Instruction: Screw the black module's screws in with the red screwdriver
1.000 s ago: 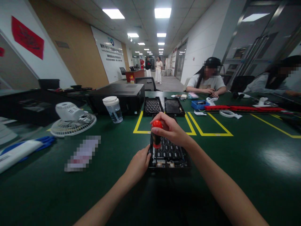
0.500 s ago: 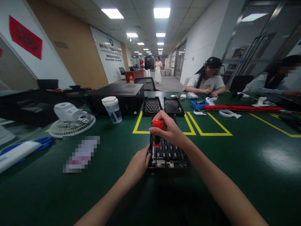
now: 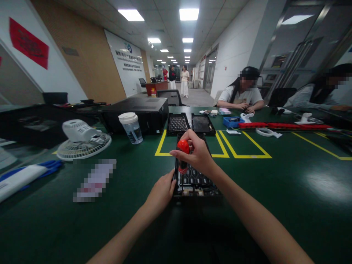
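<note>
A black case (image 3: 198,180) with a honeycomb-like pattern of dark cells and small parts at its near end lies on the table in front of me. My left hand (image 3: 162,187) is closed against its left edge, fingers on the side wall. In my right hand (image 3: 198,153) is a short screwdriver (image 3: 182,147) with a red and black handle, standing nearly upright over the left part of the case. Thumb and fingers grip the top of the handle. The screwdriver's tip is hidden.
Two similar black cases (image 3: 178,124) lie open behind, inside yellow tape lines (image 3: 192,155). To the left are a lidded cup (image 3: 132,128), a white fan (image 3: 82,141) and a large black box (image 3: 134,113). A blue tray (image 3: 232,122) and a seated person (image 3: 242,96) are at the right.
My right hand has turned slightly around the screwdriver handle, its thumb swinging out to the left. The left hand and the case have stayed in place.
</note>
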### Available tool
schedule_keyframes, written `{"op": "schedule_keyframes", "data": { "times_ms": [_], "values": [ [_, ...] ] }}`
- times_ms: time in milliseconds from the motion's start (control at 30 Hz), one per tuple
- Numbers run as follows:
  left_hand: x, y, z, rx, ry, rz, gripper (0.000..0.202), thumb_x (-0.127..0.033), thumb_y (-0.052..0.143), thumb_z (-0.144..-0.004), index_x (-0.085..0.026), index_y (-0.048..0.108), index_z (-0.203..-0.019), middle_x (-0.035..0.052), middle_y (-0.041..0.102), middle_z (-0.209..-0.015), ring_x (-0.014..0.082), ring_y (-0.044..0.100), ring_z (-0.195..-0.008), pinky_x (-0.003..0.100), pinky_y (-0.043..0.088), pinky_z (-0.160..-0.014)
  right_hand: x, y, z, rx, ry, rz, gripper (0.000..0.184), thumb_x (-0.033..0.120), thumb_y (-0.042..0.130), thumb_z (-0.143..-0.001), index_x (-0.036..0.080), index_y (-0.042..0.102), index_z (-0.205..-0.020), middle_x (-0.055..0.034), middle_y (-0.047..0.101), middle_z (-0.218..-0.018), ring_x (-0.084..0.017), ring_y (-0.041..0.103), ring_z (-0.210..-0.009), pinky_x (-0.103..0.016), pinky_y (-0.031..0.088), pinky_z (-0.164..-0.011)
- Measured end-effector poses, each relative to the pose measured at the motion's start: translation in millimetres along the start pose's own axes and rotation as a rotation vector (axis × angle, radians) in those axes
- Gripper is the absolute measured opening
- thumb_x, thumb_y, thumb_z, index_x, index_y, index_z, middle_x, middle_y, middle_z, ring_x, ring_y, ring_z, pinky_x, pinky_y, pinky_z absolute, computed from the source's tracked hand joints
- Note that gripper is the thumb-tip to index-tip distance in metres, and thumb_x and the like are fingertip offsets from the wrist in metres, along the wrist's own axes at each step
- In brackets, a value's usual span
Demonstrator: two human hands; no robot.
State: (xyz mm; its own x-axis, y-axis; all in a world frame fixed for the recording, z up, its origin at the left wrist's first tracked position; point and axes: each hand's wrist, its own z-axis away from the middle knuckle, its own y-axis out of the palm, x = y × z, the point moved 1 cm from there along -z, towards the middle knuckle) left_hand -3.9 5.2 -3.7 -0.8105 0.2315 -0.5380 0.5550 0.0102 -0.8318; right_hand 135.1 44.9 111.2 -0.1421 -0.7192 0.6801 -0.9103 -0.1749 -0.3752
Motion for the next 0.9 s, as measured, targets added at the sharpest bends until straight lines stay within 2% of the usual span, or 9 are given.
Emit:
{"op": "schedule_keyframes", "data": {
  "times_ms": [233,500,733,900],
  "values": [
    [0.8,0.3,0.1,0.012,-0.006,0.003,0.039,-0.025,0.033,-0.084,-0.018,0.04,-0.121,0.0091,0.055,-0.113,0.0202,0.051,-0.104,0.034,0.038,-0.089,-1.4,7.3,3.0,-0.1,-0.004,0.054,0.032,0.033,0.065,-0.067,0.018,0.038,-0.076,0.0035,0.044,-0.066,-0.007,0.041,-0.055,-0.02,0.035,-0.05],
    [2.3,2.0,-0.1,0.013,-0.005,-0.023,0.04,-0.025,0.033,-0.084,-0.017,0.039,-0.122,0.0099,0.055,-0.114,0.0201,0.051,-0.104,0.034,0.038,-0.089,-2.3,12.7,5.1,-0.171,0.069,0.077,0.032,0.033,0.062,-0.068,0.019,0.035,-0.076,0.0044,0.046,-0.062,-0.008,0.043,-0.051,-0.02,0.036,-0.049],
    [1.9,1.1,-0.2,0.015,-0.009,-0.031,0.039,-0.025,0.032,-0.084,-0.015,0.04,-0.121,0.0107,0.057,-0.11,0.0206,0.051,-0.104,0.035,0.039,-0.088,-2.0,14.7,4.3,-0.182,0.069,0.077,0.036,0.035,0.063,-0.066,0.02,0.033,-0.078,0.0066,0.04,-0.06,-0.007,0.038,-0.048,-0.019,0.032,-0.046],
    [1.4,0.8,0.6,0.012,0.0,-0.026,0.038,-0.024,0.032,-0.084,-0.017,0.041,-0.12,0.0099,0.057,-0.109,0.0199,0.052,-0.101,0.035,0.04,-0.087,1.4,14.5,3.1,-0.162,0.041,0.078,0.034,0.036,0.062,-0.067,0.019,0.036,-0.08,0.0058,0.039,-0.063,-0.007,0.038,-0.051,-0.021,0.034,-0.048]
  ]
}}
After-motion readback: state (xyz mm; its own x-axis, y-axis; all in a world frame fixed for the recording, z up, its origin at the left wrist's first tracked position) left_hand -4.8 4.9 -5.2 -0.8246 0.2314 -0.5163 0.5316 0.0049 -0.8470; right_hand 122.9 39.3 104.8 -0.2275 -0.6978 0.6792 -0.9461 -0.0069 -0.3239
